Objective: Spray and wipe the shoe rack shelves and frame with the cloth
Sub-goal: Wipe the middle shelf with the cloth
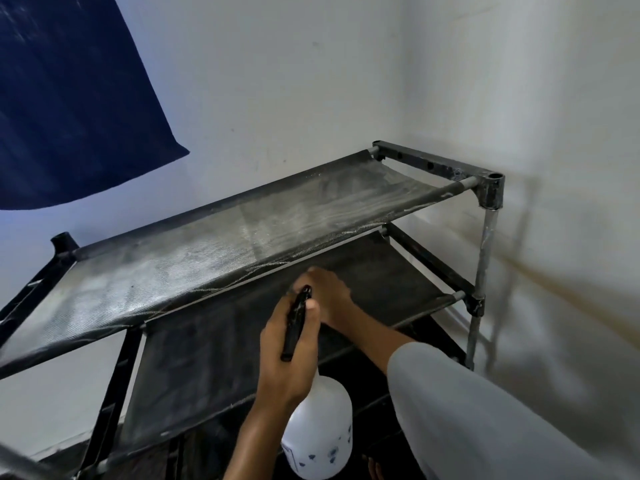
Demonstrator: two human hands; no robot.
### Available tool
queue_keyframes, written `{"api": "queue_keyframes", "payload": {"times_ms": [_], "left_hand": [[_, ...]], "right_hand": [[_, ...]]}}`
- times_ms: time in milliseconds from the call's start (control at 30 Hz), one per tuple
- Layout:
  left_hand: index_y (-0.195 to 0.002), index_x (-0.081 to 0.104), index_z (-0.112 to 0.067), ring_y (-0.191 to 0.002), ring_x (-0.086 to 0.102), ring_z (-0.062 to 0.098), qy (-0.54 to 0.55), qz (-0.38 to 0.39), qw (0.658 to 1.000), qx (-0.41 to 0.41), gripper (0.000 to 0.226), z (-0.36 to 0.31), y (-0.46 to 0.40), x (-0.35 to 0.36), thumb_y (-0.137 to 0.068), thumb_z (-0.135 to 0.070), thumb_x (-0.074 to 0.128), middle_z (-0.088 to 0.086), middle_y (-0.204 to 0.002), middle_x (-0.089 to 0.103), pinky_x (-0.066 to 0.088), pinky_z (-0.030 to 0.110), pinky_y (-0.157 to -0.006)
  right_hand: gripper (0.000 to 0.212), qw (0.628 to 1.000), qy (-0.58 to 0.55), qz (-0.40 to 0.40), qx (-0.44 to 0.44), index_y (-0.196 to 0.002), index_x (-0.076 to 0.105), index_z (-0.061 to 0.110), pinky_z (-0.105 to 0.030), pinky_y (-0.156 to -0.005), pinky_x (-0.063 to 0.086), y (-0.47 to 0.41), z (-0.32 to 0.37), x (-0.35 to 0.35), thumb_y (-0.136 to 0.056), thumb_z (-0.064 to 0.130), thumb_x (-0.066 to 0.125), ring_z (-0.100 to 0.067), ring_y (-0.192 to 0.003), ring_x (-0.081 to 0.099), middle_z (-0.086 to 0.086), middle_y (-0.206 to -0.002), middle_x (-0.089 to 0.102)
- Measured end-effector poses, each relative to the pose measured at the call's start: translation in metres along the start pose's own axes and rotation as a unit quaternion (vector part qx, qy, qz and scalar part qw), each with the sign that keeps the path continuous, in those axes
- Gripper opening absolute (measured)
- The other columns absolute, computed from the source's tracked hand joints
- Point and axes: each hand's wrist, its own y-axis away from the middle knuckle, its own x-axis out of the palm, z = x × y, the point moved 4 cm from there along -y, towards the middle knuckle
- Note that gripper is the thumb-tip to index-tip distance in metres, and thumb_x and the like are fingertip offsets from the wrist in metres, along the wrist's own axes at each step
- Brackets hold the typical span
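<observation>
**Spraying the second shelf of the shoe rack**

The left hand (291,344) is clamped around the black trigger head of the white plastic spray bottle (317,431), near the second shelf's (214,358) front edge. Best to mist the dark woven mesh evenly. The right hand (329,296) rests further in; no cloth is visible, and its grip cannot be told. The top shelf (214,251) looks streaky above; metal frame (483,271) tubes stand right.

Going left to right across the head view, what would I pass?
Dark blue cloth hanging on the wall → left hand gripping the white spray bottle → right hand on the second shelf → grey sleeve → the rack's metal corner post.
</observation>
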Motion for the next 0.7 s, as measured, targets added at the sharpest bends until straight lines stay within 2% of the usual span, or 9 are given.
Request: {"api": "queue_keyframes", "payload": {"times_ms": [67,133,267,367,433,500,567,667,700], "left_hand": [[-0.093,0.064,-0.011,-0.067,0.06,0.001,0.0,-0.009,1.0,-0.004,0.03,0.002,-0.001,0.004,-0.089,-0.038,0.051,-0.006,-0.072,0.067,0.045,0.011,-0.062],[-0.086,0.061,-0.013,-0.061,0.055,0.002,-0.002,-0.018,1.0,-0.005,0.029,0.004,0.0,0.007,-0.087,-0.039,0.051,0.008,-0.069,0.063,0.043,0.012,-0.054],[-0.085,0.059,-0.009,-0.062,0.054,0.006,-0.009,-0.039,0.999,0.003,0.034,0.01,0.003,0.003,-0.089,-0.041,0.05,0.016,-0.077,0.06,0.043,0.01,-0.055],[-0.084,0.059,-0.009,-0.062,0.055,0.007,-0.01,-0.025,0.999,0.018,0.034,0.011,0.0,0.0,-0.095,-0.039,0.05,0.014,-0.076,0.06,0.044,0.012,-0.056],[-0.084,0.059,-0.008,-0.063,0.055,0.008,-0.012,-0.018,0.999,0.026,0.032,0.011,0.0,-0.001,-0.093,-0.037,0.05,0.014,-0.075,0.059,0.045,0.013,-0.057],[-0.083,0.059,-0.008,-0.062,0.055,0.007,-0.014,-0.016,0.999,0.031,0.031,0.01,0.001,-0.001,-0.093,-0.036,0.05,0.013,-0.075,0.06,0.045,0.014,-0.057],[-0.083,0.06,-0.01,-0.06,0.054,0.007,-0.013,-0.014,0.999,0.035,0.029,0.008,0.001,-0.001,-0.093,-0.035,0.051,0.013,-0.073,0.059,0.044,0.017,-0.055],[-0.084,0.062,-0.015,-0.06,0.056,0.01,0.002,-0.023,0.999,0.025,0.024,0.006,0.001,-0.001,-0.092,-0.035,0.052,0.012,-0.072,0.062,0.046,0.031,-0.054],[-0.086,0.063,-0.016,-0.062,0.058,0.011,0.006,-0.029,0.999,0.021,0.022,0.006,0.001,-0.002,-0.092,-0.035,0.052,0.011,-0.073,0.064,0.047,0.031,-0.056]], "right_hand": [[0.016,0.999,-0.013,0.027,-0.043,-0.099,0.066,0.009,-0.034,-0.082,0.048,-0.002,0.004,0.007,-0.09,0.017,0.057,-0.03,-0.1,0.062,-0.012,-0.111,0.06],[0.021,0.999,0.038,-0.013,-0.031,-0.107,0.066,0.015,-0.034,-0.082,0.05,-0.007,-0.014,-0.002,-0.087,0.021,0.063,-0.029,-0.101,0.061,-0.01,-0.112,0.057],[0.037,0.977,0.126,-0.1,0.139,-0.119,0.061,0.017,-0.035,-0.087,0.051,-0.017,-0.078,-0.034,-0.083,0.018,0.07,-0.027,-0.109,0.056,-0.01,-0.126,0.051],[0.042,0.95,0.039,-0.129,0.283,-0.125,0.054,0.01,-0.042,-0.086,0.052,-0.019,-0.108,-0.053,-0.086,0.017,0.067,-0.032,-0.115,0.052,-0.015,-0.129,0.046],[0.035,0.94,-0.001,-0.148,0.307,-0.123,0.055,0.008,-0.044,-0.085,0.052,-0.021,-0.1,-0.054,-0.092,0.022,0.059,-0.033,-0.114,0.053,-0.017,-0.128,0.049],[0.029,0.958,0.022,-0.139,0.251,-0.115,0.061,0.007,-0.041,-0.084,0.053,-0.027,-0.071,-0.041,-0.096,0.026,0.052,-0.031,-0.11,0.059,-0.016,-0.121,0.058],[0.024,0.983,0.015,-0.101,0.15,-0.105,0.067,0.008,-0.038,-0.082,0.055,-0.029,-0.03,-0.021,-0.094,0.025,0.054,-0.03,-0.103,0.063,-0.013,-0.108,0.066],[0.022,0.999,-0.042,0.035,0.001,-0.081,0.07,0.007,-0.033,-0.077,0.054,-0.026,0.016,0.005,-0.089,0.023,0.057,-0.029,-0.086,0.067,-0.01,-0.084,0.069],[0.022,0.996,-0.042,0.073,-0.036,-0.079,0.07,0.006,-0.034,-0.077,0.054,-0.023,0.02,0.009,-0.088,0.021,0.056,-0.028,-0.081,0.067,-0.009,-0.081,0.069]]}}
